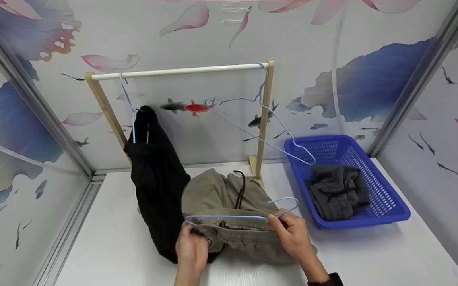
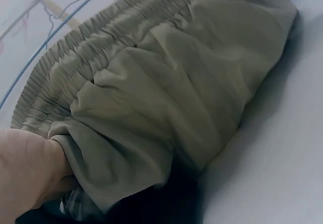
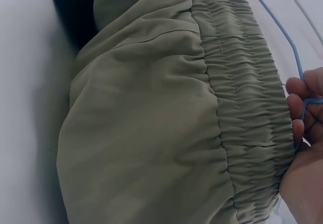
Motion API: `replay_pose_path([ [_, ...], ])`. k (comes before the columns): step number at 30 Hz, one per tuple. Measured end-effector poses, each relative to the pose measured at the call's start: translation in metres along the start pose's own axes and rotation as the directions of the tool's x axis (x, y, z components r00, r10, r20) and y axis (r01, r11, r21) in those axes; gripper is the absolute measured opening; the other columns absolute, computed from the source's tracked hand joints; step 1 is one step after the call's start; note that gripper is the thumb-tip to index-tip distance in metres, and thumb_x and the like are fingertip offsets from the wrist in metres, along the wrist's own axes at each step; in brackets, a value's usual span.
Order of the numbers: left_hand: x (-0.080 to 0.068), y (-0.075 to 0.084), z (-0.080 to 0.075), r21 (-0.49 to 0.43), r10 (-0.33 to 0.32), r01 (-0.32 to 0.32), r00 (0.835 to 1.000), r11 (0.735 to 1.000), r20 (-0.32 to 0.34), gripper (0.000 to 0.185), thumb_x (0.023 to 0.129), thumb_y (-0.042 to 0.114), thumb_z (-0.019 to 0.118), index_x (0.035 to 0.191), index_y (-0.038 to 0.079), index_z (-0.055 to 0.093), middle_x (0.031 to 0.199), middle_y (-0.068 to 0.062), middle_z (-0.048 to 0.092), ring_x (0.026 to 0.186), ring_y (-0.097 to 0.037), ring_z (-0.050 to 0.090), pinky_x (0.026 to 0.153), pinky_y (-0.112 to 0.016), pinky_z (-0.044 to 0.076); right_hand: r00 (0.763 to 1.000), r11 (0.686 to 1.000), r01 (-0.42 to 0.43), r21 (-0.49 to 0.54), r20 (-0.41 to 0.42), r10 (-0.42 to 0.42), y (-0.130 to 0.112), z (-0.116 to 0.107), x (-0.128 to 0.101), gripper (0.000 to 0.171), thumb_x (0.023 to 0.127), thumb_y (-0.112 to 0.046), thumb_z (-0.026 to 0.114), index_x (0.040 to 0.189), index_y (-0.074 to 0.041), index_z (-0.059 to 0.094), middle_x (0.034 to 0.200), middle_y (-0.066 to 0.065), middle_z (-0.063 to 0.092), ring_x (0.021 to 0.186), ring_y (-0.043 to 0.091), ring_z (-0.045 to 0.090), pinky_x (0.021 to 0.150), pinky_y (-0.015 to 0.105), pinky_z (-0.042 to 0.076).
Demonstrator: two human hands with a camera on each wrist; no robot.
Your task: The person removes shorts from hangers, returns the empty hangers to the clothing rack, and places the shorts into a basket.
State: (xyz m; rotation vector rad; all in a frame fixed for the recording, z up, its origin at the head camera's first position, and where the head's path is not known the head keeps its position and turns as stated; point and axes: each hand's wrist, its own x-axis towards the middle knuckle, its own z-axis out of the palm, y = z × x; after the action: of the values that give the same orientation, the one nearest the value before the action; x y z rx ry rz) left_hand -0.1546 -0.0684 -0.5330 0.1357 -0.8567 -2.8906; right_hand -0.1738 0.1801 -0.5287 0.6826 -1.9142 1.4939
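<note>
Pinching the blue wire hanger (image 1: 229, 217) in my right hand (image 1: 292, 234), my left hand (image 1: 191, 248) clamps the khaki shorts' waistband (image 1: 233, 232), lower centre; next, I judge, feeding the hanger inside.

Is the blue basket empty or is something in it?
Not empty. The blue basket on the table holds a crumpled dark grey garment, lying inside it.
</note>
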Motion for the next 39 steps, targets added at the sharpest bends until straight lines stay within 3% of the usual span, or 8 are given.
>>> replay_pose_path([
  [6,0.001,-0.005,0.002,0.098,0.074,-0.067,0.995,0.993,-0.071,0.036,0.105,-0.002,0.019,0.136,-0.005,0.038,0.157,-0.021,0.012,0.152,-0.031,0.005,0.127,-0.042,0.004,1.0,1.0,-0.024,-0.01,-0.011,0.024,-0.001,-0.002,0.001,0.029,0.085,0.021,0.067,0.073,-0.006,0.068,0.068,0.008,0.063,0.062,0.004,0.053,0.053,0.019,0.043],
  [9,0.001,-0.006,0.002,0.138,0.087,-0.076,0.993,0.988,-0.078,0.038,0.105,-0.003,0.022,0.14,-0.007,0.037,0.156,-0.021,0.015,0.152,-0.03,0.007,0.127,-0.041,0.005,0.999,0.999,-0.049,-0.009,-0.017,0.049,-0.002,-0.003,0.001,0.03,0.086,0.02,0.067,0.071,-0.006,0.066,0.067,0.007,0.06,0.062,0.003,0.051,0.052,0.02,0.042],
  [13,0.001,-0.007,0.003,0.191,0.071,-0.058,0.996,0.98,-0.062,0.048,0.106,-0.003,0.023,0.152,-0.011,0.02,0.16,-0.022,0.009,0.154,-0.031,0.003,0.128,-0.043,0.001,0.997,0.997,-0.069,-0.017,-0.028,0.068,-0.003,-0.003,0.002,0.031,0.087,0.019,0.067,0.07,-0.007,0.065,0.065,0.007,0.058,0.061,0.0,0.049,0.05,0.02,0.041],
  [16,0.001,-0.007,0.003,0.252,0.071,-0.05,0.994,0.966,-0.078,0.042,0.106,-0.003,0.026,0.148,-0.009,0.029,0.159,-0.021,0.013,0.153,-0.031,0.005,0.128,-0.042,0.004,0.997,0.997,-0.074,-0.026,-0.037,0.073,-0.004,-0.003,0.003,0.03,0.086,0.019,0.068,0.07,-0.006,0.067,0.065,0.007,0.058,0.061,0.0,0.049,0.05,0.02,0.041],
  [20,0.0,-0.006,0.003,0.387,0.087,-0.039,0.991,0.921,-0.105,0.025,0.108,-0.001,0.032,0.129,-0.002,0.044,0.147,-0.018,0.028,0.143,-0.027,0.021,0.119,-0.038,0.019,0.997,0.997,-0.071,-0.02,-0.045,0.07,-0.006,-0.004,0.007,0.029,0.087,0.019,0.067,0.071,-0.005,0.067,0.065,0.007,0.057,0.061,0.001,0.049,0.051,0.021,0.04],
  [24,-0.001,-0.005,0.0,0.484,0.081,-0.027,0.992,0.875,-0.092,0.025,0.109,0.001,0.031,0.13,-0.005,0.042,0.143,-0.018,0.034,0.134,-0.026,0.03,0.11,-0.033,0.029,0.998,0.999,-0.043,0.004,-0.042,0.043,-0.007,-0.007,0.011,0.029,0.089,0.019,0.065,0.072,-0.005,0.065,0.066,0.007,0.056,0.06,0.005,0.049,0.051,0.024,0.04],
  [34,-0.001,-0.003,0.0,0.481,0.092,-0.017,0.987,0.877,-0.133,0.02,0.11,0.004,0.037,0.126,-0.004,0.045,0.135,-0.012,0.04,0.13,-0.021,0.035,0.108,-0.03,0.029,0.999,0.999,-0.043,-0.027,-0.026,0.043,-0.007,-0.008,0.012,0.032,0.087,0.019,0.067,0.07,-0.007,0.064,0.065,0.005,0.055,0.061,0.005,0.047,0.052,0.025,0.038],
  [39,-0.002,-0.002,0.003,0.598,0.134,-0.016,0.979,0.801,-0.153,0.026,0.111,0.01,0.044,0.131,-0.006,0.047,0.137,-0.015,0.047,0.126,-0.018,0.043,0.102,-0.023,0.035,0.999,0.996,-0.022,-0.082,-0.025,0.02,-0.009,-0.006,0.012,0.032,0.082,0.022,0.068,0.069,-0.006,0.061,0.062,0.005,0.051,0.06,0.001,0.043,0.048,0.024,0.035],
])
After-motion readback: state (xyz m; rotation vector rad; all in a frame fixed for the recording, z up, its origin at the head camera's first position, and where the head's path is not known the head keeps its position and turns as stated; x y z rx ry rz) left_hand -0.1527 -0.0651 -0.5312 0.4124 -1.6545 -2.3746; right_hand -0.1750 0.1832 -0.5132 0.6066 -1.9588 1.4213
